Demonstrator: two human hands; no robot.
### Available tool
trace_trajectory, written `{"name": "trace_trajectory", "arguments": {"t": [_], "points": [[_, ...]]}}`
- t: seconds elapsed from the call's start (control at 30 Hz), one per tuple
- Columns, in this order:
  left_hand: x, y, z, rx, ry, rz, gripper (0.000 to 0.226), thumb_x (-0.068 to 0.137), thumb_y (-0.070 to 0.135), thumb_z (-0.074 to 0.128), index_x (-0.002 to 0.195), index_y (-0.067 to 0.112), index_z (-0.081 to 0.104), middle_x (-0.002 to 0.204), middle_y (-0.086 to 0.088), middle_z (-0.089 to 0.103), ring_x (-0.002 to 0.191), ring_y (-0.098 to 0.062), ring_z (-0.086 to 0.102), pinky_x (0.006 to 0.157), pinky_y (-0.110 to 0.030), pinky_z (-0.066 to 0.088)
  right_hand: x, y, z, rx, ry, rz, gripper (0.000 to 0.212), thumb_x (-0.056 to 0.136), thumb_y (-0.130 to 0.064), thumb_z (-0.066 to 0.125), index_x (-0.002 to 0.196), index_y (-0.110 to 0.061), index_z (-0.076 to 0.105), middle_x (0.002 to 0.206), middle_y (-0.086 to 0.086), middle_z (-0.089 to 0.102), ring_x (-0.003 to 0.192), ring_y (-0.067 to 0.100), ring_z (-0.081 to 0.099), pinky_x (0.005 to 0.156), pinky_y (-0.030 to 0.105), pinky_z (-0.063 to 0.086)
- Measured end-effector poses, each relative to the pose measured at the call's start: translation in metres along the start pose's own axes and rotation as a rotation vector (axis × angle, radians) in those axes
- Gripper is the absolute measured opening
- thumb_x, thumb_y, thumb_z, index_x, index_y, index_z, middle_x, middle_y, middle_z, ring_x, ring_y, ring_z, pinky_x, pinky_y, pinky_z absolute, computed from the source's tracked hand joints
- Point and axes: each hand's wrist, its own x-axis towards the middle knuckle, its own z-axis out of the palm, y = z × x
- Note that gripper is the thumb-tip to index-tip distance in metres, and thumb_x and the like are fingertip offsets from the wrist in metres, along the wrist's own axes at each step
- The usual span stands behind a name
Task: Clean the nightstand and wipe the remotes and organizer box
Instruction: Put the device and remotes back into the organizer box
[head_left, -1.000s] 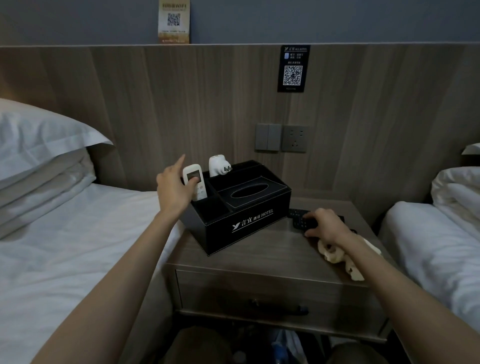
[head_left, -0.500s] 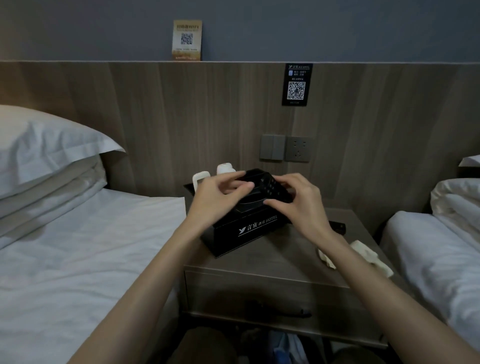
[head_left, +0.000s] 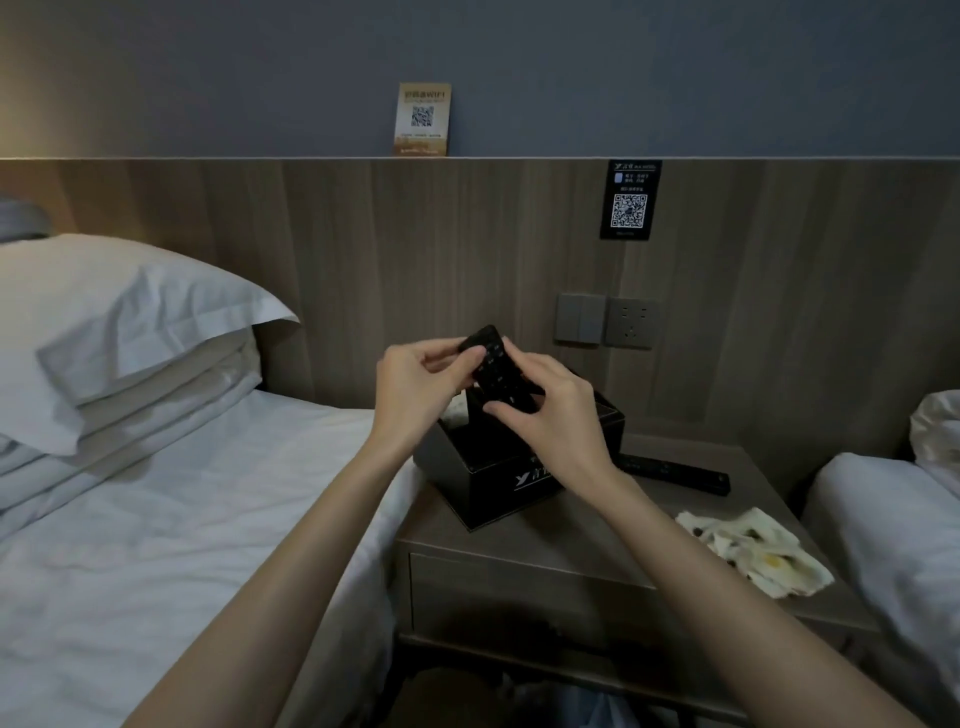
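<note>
Now the black remote (head_left: 493, 366) is up off the nightstand (head_left: 571, 540) and held in both hands above the organizer box (head_left: 498, 473). A second ago it lay on the tabletop under the right hand, near the cloth, while the left hand reached for a white remote in the box's left compartment. Half a second ago both hands already had it, low over the box. It has since been lifted a little higher and tipped, so its far end points up and to the left.

The left hand (head_left: 415, 387) comes in from the left with the wrist bent, pinching the remote's far upper end between thumb and curled fingertips. The right hand (head_left: 558, 421) comes in from the near right, with its fingers wrapped round the lower end and its thumb along the underside – both hands grasp the same remote. Both forearms stretch forward from the near edge of the view.

The box sits at the left of the nightstand, against the left bed (head_left: 182, 519), its printed front facing near. Something pale shows in its left compartment behind the hands, but I cannot tell what. A second, long black remote (head_left: 675, 472) lies flat on the tabletop just right of the box, toward the far edge. The patterned cloth (head_left: 753, 553) lies crumpled at the near right corner – apart from both hands.
</note>
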Motion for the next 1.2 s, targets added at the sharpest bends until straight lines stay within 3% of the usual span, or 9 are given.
{"name": "trace_trajectory", "arguments": {"t": [0.1, 0.37, 0.47, 0.57, 0.67, 0.8, 0.93, 1.1, 1.2], "points": [[0.015, 0.005, -0.008, -0.007, 0.030, 0.027, 0.014, 0.085, 0.009, 0.072, 0.098, 0.010, 0.074, 0.082, -0.005, 0.075, 0.077, -0.013, 0.072, 0.070, -0.024, 0.058, 0.021, -0.003, 0.008, 0.040, -0.041, 0.026, 0.069, 0.079, -0.020, 0.079, 0.141, -0.022, 0.048, 0.124, -0.006, 0.064, 0.113, 0.004, 0.058, 0.096, 0.030, 0.051], [0.040, -0.021, -0.025, 0.088, 0.045, 0.040, 0.015, 0.085, 0.009, 0.072, 0.096, 0.019, 0.074, 0.076, 0.010, 0.074, 0.075, -0.009, 0.071, 0.070, -0.023, 0.058, 0.045, 0.018, 0.020, 0.018, -0.274, 0.076, 0.055, 0.090, -0.018, 0.066, 0.141, -0.026, 0.048, 0.137, -0.007, 0.056, 0.114, 0.005, 0.058, 0.099, 0.020, 0.046], [0.039, -0.035, -0.022, 0.101, 0.056, 0.021, 0.017, 0.084, 0.008, 0.072, 0.100, 0.015, 0.073, 0.076, 0.009, 0.073, 0.072, -0.003, 0.070, 0.065, -0.014, 0.054, 0.033, 0.039, 0.011, -0.014, -0.189, 0.135, 0.049, 0.090, -0.017, 0.066, 0.137, -0.024, 0.054, 0.130, -0.008, 0.060, 0.103, 0.004, 0.061, 0.093, 0.025, 0.051], [0.040, -0.055, -0.020, 0.163, 0.069, 0.008, 0.016, 0.084, 0.015, 0.074, 0.097, 0.023, 0.074, 0.081, 0.002, 0.076, 0.077, -0.012, 0.073, 0.074, -0.027, 0.059, 0.012, 0.069, -0.011, -0.073, -0.037, 0.205, 0.045, 0.090, -0.017, 0.065, 0.134, -0.022, 0.057, 0.117, -0.009, 0.063, 0.094, 0.006, 0.062, 0.087, 0.026, 0.053], [0.039, -0.072, -0.012, 0.262, 0.068, 0.017, 0.016, 0.083, 0.021, 0.075, 0.099, 0.022, 0.076, 0.081, 0.007, 0.075, 0.079, -0.009, 0.072, 0.084, -0.032, 0.057, -0.011, 0.109, -0.037, -0.246, 0.025, 0.314, 0.044, 0.091, -0.012, 0.061, 0.134, -0.017, 0.055, 0.123, 0.001, 0.061, 0.108, 0.017, 0.058, 0.096, 0.032, 0.048], [0.033, -0.088, 0.000, 0.410, 0.048, 0.064, 0.020, 0.083, 0.026, 0.074, 0.101, 0.017, 0.077, 0.082, 0.007, 0.074, 0.080, -0.006, 0.070, 0.085, -0.034, 0.056, -0.034, 0.167, -0.064, -0.463, -0.145, 0.589, 0.053, 0.089, -0.009, 0.059, 0.140, -0.008, 0.046, 0.140, 0.015, 0.049, 0.130, 0.031, 0.044, 0.108, 0.035, 0.033], [0.025, -0.103, 0.007, 0.484, 0.041, 0.090, 0.023, 0.085, 0.027, 0.073, 0.103, 0.014, 0.076, 0.087, 0.003, 0.075, 0.083, -0.004, 0.069, 0.084, -0.027, 0.054, -0.043, 0.202, -0.075, -0.496, -0.394, 0.775, 0.058, 0.090, -0.008, 0.059, 0.144, -0.007, 0.041, 0.145, 0.015, 0.045, 0.135, 0.031, 0.040, 0.109, 0.035, 0.035], [0.020, -0.111, 0.011, 0.442, 0.063, 0.096, 0.022, 0.089, 0.022, 0.068, 0.107, 0.012, 0.074, 0.087, 0.003, 0.073, 0.084, -0.007, 0.068, 0.080, -0.022, 0.053, -0.046, 0.222, -0.071, -0.569, -0.545, 0.772, 0.053, 0.092, -0.017, 0.059, 0.142, -0.013, 0.043, 0.138, 0.014, 0.053, 0.127, 0.032, 0.049, 0.107, 0.041, 0.039], [0.018, -0.113, 0.011, 0.425, 0.079, 0.093, 0.024, 0.089, 0.021, 0.068, 0.111, 0.013, 0.073, 0.091, 0.003, 0.072, 0.082, 0.002, 0.065, 0.080, -0.011, 0.050, -0.045, 0.228, -0.068, -0.689, -0.577, 0.717, 0.042, 0.094, -0.021, 0.056, 0.135, -0.017, 0.050, 0.131, 0.012, 0.056, 0.123, 0.032, 0.050, 0.105, 0.046, 0.038]]}}
